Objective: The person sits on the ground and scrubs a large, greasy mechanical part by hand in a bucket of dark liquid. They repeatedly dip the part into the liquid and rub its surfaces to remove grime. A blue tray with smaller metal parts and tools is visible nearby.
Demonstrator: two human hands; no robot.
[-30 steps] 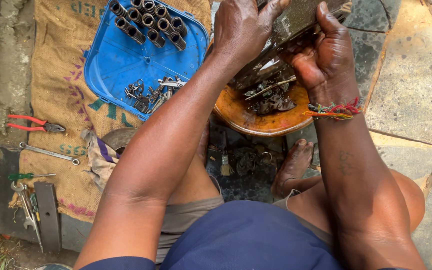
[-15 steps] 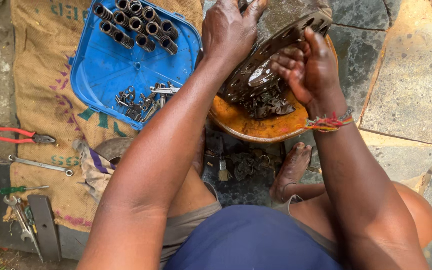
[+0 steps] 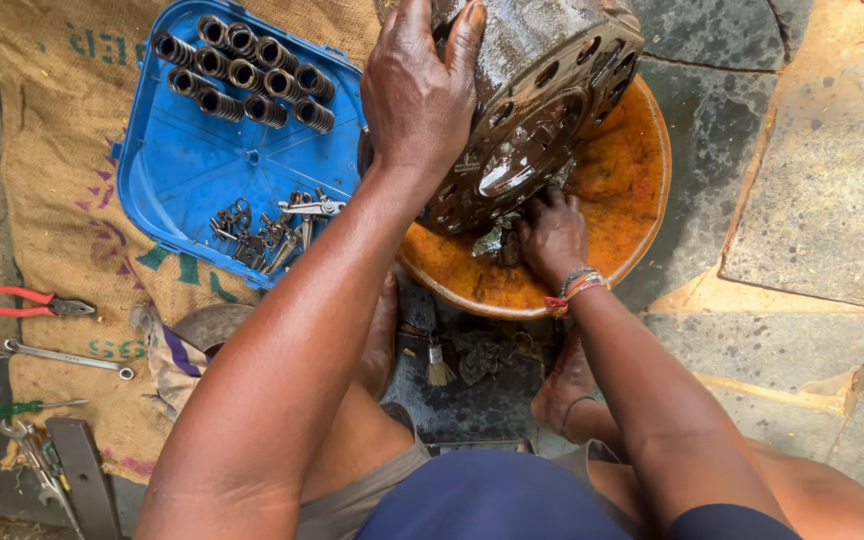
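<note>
Hands at work on a greasy metal engine part (image 3: 532, 110), seen from above. This dark, round casting, ringed with holes, stands tilted in an orange basin (image 3: 632, 190) on the stone paving, apparently so that oily run-off collects in the bowl. The left hand (image 3: 422, 100) lies spread over the casting's upper side, fingers open and pressed flat against it, seemingly to steady the tilt. The right hand (image 3: 550, 238), with a band of coloured threads at the wrist, reaches beneath the lower rim, fingers curled; whether they grip anything cannot be told. A blue tray (image 3: 192, 175) on burlap sacking (image 3: 52, 150) keeps coil springs (image 3: 247, 75) and small metal fittings (image 3: 267, 230) sorted, beside red-handled pliers (image 3: 27, 303) and a spanner (image 3: 67, 357). The casting's top is cut off by the frame, and the object under the right hand is indistinct.
</note>
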